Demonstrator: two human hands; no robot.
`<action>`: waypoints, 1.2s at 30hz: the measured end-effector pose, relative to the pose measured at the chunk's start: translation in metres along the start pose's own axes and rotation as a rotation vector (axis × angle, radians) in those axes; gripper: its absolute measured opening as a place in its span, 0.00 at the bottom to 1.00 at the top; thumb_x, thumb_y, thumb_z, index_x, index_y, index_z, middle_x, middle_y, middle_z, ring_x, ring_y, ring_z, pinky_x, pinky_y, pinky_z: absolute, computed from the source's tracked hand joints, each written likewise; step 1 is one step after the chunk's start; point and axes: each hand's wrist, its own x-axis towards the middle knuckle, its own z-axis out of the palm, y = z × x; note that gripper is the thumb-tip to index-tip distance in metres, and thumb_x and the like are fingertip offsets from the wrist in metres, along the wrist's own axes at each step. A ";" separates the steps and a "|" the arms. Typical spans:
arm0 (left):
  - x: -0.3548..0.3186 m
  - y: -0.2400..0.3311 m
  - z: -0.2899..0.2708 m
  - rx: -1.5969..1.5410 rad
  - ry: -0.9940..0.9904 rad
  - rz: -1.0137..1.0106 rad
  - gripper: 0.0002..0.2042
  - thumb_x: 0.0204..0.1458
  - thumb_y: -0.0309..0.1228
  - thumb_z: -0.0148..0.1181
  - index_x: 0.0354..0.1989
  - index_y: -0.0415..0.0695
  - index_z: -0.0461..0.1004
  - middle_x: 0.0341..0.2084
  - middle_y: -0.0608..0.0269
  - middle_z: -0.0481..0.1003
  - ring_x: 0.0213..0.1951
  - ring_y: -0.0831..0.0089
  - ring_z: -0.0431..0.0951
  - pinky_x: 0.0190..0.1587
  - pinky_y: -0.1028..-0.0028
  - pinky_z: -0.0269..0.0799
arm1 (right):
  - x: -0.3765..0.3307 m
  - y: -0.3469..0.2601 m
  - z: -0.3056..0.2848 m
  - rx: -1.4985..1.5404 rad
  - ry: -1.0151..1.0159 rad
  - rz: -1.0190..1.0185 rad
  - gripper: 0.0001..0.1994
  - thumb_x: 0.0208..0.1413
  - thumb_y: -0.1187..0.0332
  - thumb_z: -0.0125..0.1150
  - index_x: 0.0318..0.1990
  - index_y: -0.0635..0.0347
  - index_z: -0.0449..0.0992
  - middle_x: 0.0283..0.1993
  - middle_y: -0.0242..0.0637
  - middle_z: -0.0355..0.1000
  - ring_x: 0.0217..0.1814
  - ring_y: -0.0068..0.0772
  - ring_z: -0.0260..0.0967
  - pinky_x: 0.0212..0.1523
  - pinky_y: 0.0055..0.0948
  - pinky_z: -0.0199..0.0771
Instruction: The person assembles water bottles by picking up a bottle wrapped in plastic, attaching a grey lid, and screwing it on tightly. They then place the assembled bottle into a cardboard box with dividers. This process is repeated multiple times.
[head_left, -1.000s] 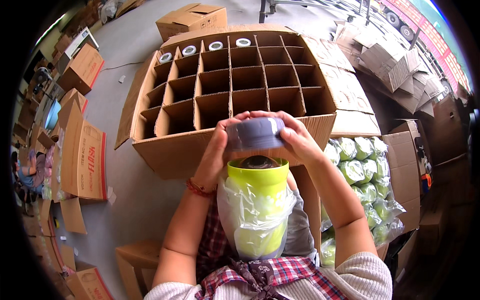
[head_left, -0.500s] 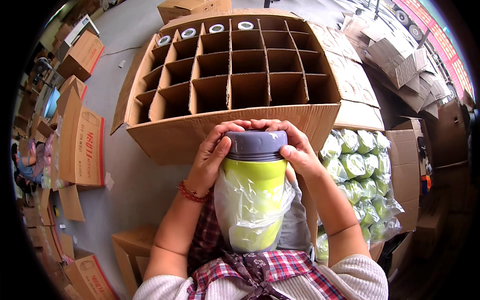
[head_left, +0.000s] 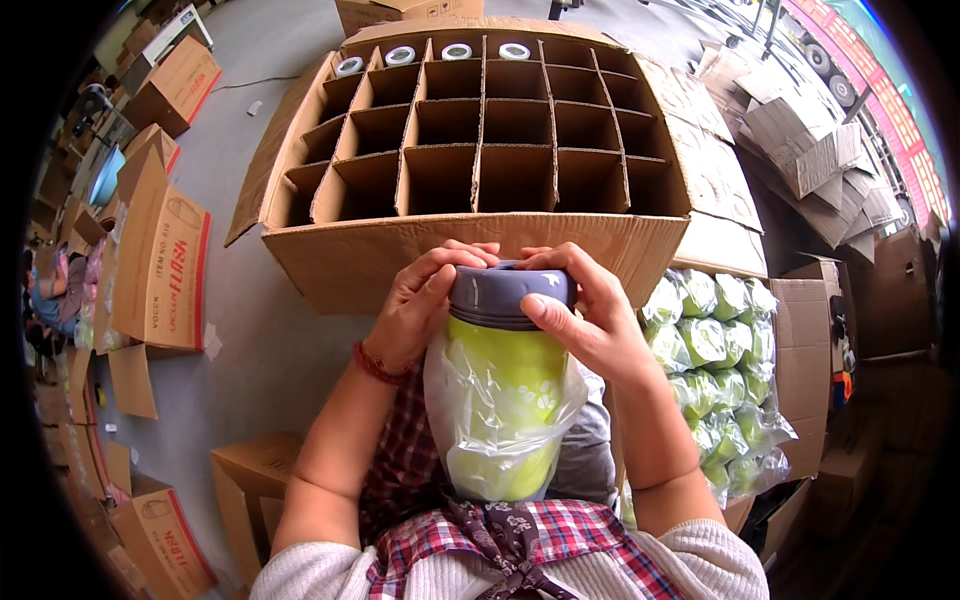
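The left hand (head_left: 410, 305) and right hand (head_left: 602, 322) clasp the grey lid (head_left: 490, 293), just lowered onto the green flask (head_left: 505, 390), closing it, though how tightly I can't tell.

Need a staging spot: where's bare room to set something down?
Free: grey floor between the printed carton at left and the divided carton; one pale scrap lies beside the printed carton. Crowded: right side, with bagged green items and flattened cardboard; also the middle, where left hand and right hand hold the lidded green container.
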 end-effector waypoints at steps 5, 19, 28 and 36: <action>0.006 0.010 0.027 0.247 0.104 -0.018 0.08 0.59 0.31 0.57 0.40 0.40 0.78 0.38 0.62 0.72 0.46 0.73 0.71 0.52 0.74 0.65 | 0.000 0.059 -0.006 0.651 -0.046 -0.155 0.21 0.53 0.55 0.64 0.43 0.66 0.74 0.47 0.43 0.70 0.65 0.48 0.58 0.66 0.46 0.53; 0.013 0.040 0.065 1.008 0.117 0.129 0.11 0.59 0.35 0.58 0.43 0.43 0.78 0.38 0.63 0.73 0.45 0.72 0.72 0.51 0.70 0.65 | -0.004 0.055 -0.013 0.591 -0.033 -0.011 0.21 0.54 0.55 0.62 0.44 0.68 0.76 0.52 0.46 0.73 0.63 0.45 0.64 0.62 0.40 0.61; 0.012 0.021 0.015 0.091 0.066 -0.140 0.15 0.64 0.39 0.49 0.42 0.39 0.75 0.44 0.61 0.74 0.48 0.72 0.74 0.54 0.72 0.67 | 0.038 -0.022 -0.008 -0.112 0.022 0.224 0.16 0.60 0.58 0.57 0.37 0.64 0.80 0.32 0.41 0.79 0.35 0.33 0.77 0.40 0.32 0.74; 0.036 0.022 0.049 0.783 -0.171 0.230 0.14 0.63 0.37 0.51 0.44 0.39 0.74 0.45 0.58 0.74 0.50 0.67 0.73 0.56 0.67 0.66 | 0.022 0.056 -0.027 0.780 0.043 0.559 0.22 0.63 0.49 0.48 0.51 0.57 0.76 0.43 0.37 0.77 0.47 0.37 0.74 0.50 0.37 0.73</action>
